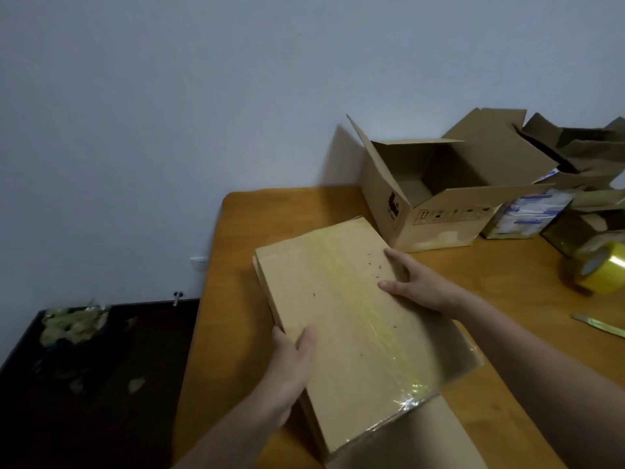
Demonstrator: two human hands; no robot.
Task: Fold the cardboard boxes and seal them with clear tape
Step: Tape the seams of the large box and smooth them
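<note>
A closed cardboard box lies in the middle of the wooden table, with a strip of clear yellowish tape along its top seam and crinkled tape at its near end. My left hand grips its left edge, thumb on top and fingers down the side. My right hand holds the right edge, thumb on the top face. A roll of clear tape stands at the right edge of the view.
An open cardboard box with raised flaps stands behind the taped one. More open boxes and a white-blue packet crowd the back right. A loose tape strip lies on the table. Left of the table, a dark surface holds tape scraps.
</note>
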